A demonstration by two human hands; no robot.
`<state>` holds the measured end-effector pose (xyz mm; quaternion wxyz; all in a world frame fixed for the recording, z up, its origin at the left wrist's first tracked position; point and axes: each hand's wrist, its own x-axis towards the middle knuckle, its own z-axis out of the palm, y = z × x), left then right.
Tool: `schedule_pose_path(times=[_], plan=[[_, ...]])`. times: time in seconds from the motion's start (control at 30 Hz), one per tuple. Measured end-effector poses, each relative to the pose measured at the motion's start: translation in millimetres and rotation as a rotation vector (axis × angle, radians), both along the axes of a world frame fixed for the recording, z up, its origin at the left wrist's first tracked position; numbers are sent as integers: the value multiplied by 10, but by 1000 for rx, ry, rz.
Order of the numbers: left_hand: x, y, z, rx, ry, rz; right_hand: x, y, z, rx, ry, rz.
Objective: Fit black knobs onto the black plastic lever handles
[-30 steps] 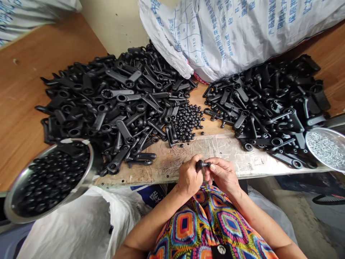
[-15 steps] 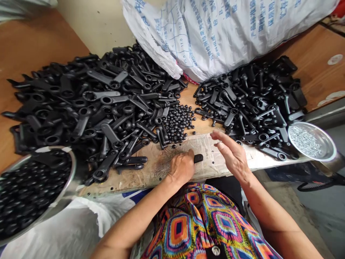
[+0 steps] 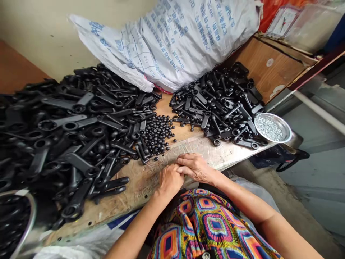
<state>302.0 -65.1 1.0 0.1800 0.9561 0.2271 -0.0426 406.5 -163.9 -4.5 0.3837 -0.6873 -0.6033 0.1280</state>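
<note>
Near the bench's front edge my left hand (image 3: pixel 170 180) is closed in a fist, at the spot where a black handle stuck out of it half a second earlier. That handle is now hidden by both hands. My right hand (image 3: pixel 195 167) lies over the front of the left one, touching it, with its fingers curled and pressed together. What is under its fingertips cannot be seen. Just beyond the hands is a heap of small black balls with holes (image 3: pixel 158 132). Black plastic crank arms (image 3: pixel 81 163) lie piled to the left.
A second heap of black cranks and handles (image 3: pixel 215 104) lies right. A metal bowl of small silver screws (image 3: pixel 272 127) stands at the bench's right end. A pot of black parts (image 3: pixel 13 216) is at lower left. Behind lies a white printed sack (image 3: pixel 167 46) against the wall.
My right hand has come down and left onto the left hand, its fingers now curled in. The black handle has gone out of sight. The view has turned right.
</note>
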Motion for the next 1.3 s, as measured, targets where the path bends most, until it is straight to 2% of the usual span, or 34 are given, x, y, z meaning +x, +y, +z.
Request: schedule_pose_path(times=[0.1, 0.2, 0.33, 0.4, 0.5, 0.6, 0.67, 0.7, 0.77, 0.83, 0.9, 0.97, 1.0, 1.13, 1.2, 1.3], plan=[[-70, 27, 46, -151, -116, 53, 15, -201, 95, -9, 106, 92], [-233, 54, 128, -208, -292, 27, 226, -343, 271, 22, 122, 71], [-611, 265, 189, 77, -456, 55, 900, -419, 667, 67, 18, -116], [-846, 430, 169, 223, -453, 98, 1345, -399, 883, 76, -27, -202], [-1191, 650, 110, 359, -377, 178, 1960, -336, 1147, -17, -232, -227], [-1455, 789, 61, 466, -283, 269, 2238, -294, 1277, 14, -513, -570], [-1566, 848, 35, 542, -213, 328, 2135, -262, 1252, 65, -592, -708], [-1602, 872, 23, 575, -173, 345, 2003, -233, 1199, 85, -599, -691], [-1638, 911, 0, 615, -88, 345, 1636, -145, 1020, 102, -577, -524], [-1635, 944, -19, 625, -14, 324, 1231, -23, 783, 77, -517, -286], [-1612, 977, -28, 618, 33, 307, 896, 121, 546, 1, -486, -78], [-1586, 1009, -23, 611, 44, 298, 682, 277, 360, -117, -499, 56], [-1576, 1021, -15, 609, 39, 294, 619, 356, 294, -177, -519, 81], [-1560, 1023, 24, 600, -19, 261, 555, 611, 200, -327, -616, -32], [-1558, 996, 31, 612, -74, 237, 590, 655, 237, -328, -649, -100], [-1546, 956, 14, 649, -178, 207, 743, 578, 376, -275, -703, -245]])
